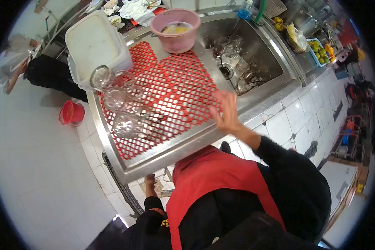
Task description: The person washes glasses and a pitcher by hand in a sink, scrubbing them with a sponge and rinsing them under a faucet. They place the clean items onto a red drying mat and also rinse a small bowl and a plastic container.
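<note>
My right hand (pixel 227 111) is over the front edge of the metal counter, beside the red perforated mat (pixel 179 87). Its fingers are apart and nothing is in them. Low beside the counter's front edge hangs my left hand (pixel 150 180), small in view, its fingers too unclear to read. Several clear glass mugs (pixel 128 125) stand on the left part of the mat. More glassware (pixel 232 46) lies in the sink basin (pixel 268 50), around the drain. A pink tub (pixel 176 35) with something yellowish inside rests at the mat's back edge.
White plastic containers (pixel 91 37) are stacked at the counter's back left. A red bucket (pixel 73 112) is on the floor at left, near a person's dark-clothed leg (pixel 54 75). A blue soap bottle (pixel 245 10) stands behind the sink; a basket of green fruit (pixel 318 53) is farther right.
</note>
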`<state>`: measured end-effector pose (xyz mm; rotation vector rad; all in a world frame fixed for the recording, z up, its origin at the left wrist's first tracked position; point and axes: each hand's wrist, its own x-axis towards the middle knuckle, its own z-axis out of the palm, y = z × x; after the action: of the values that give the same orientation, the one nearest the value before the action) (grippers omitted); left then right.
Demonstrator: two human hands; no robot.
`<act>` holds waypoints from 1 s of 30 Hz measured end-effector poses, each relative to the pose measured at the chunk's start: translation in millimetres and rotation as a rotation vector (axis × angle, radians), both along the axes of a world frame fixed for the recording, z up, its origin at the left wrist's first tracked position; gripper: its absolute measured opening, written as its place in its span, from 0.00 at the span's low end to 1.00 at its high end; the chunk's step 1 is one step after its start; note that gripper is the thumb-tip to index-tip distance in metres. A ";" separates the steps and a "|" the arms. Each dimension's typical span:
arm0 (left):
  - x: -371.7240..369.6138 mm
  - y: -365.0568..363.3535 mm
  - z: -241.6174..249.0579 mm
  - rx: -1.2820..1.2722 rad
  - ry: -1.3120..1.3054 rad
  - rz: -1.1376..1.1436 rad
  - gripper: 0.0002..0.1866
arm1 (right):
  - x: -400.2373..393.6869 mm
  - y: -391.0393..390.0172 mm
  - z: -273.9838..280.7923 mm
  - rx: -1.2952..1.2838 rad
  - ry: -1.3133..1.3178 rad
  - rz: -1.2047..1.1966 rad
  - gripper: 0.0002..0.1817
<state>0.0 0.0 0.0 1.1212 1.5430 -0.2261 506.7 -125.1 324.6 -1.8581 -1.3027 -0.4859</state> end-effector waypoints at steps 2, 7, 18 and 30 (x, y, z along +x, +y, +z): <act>-4.3 7.9 -5.6 0.138 0.160 -0.338 0.19 | 24.8 24.6 21.1 0.062 -0.107 -0.004 0.22; 141.5 -150.6 108.2 0.185 0.171 -1.155 0.20 | 243.8 -54.3 138.4 0.174 -0.479 -0.219 0.20; 426.3 -160.0 366.2 0.666 -0.557 -0.880 0.12 | 393.4 10.4 208.6 -0.567 -0.486 -0.376 0.22; 725.7 -64.8 316.1 -0.168 -0.979 -0.168 0.16 | 361.2 19.2 200.7 -0.216 -0.591 -0.202 0.07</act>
<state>725.7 -64.8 316.1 0.9955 0.5523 0.0860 867.8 -105.9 525.3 -2.1261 -1.5972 -1.1020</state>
